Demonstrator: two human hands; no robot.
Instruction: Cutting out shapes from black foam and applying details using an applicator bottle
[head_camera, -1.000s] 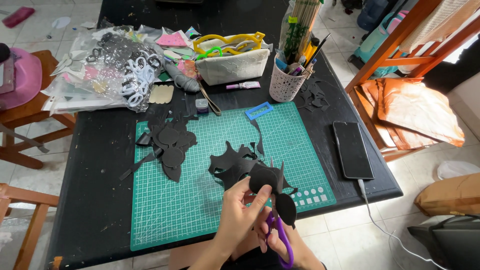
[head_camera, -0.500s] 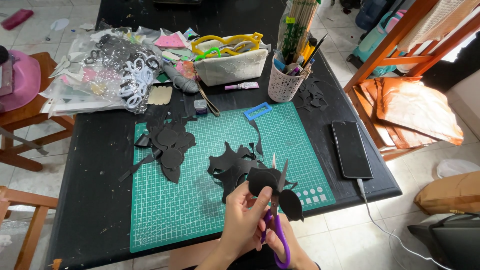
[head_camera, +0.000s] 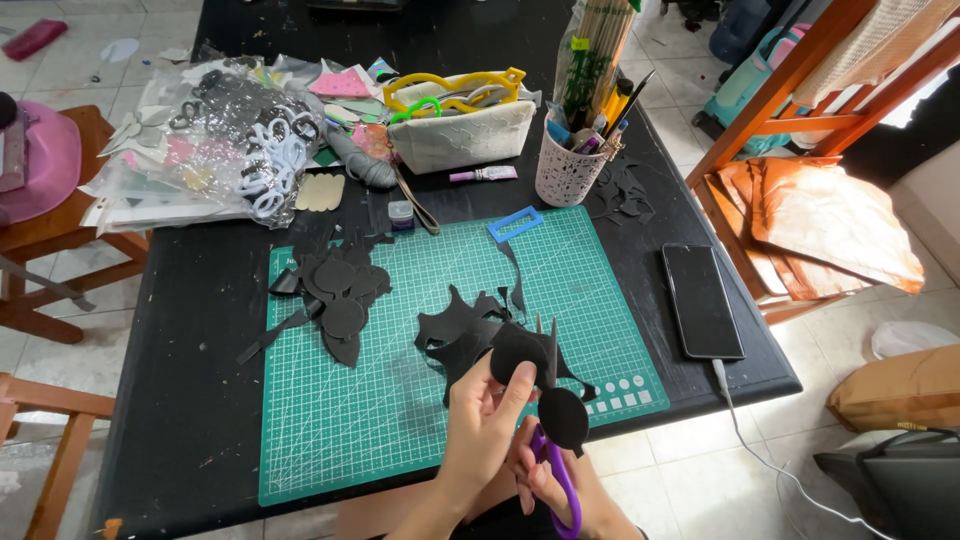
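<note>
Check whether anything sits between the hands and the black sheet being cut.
Nothing visible does. The left hand already pinches the black sheet, and the right hand works the purple-handled scissors into it above the green cutting mat.

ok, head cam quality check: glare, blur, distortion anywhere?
Head view: sharp on the left hand, right hand, purple-handled scissors and black sheet; soft daylight, faint shadows on the green cutting mat; mild sheen on the phone; wide-angle bowing at the table edges.
</note>
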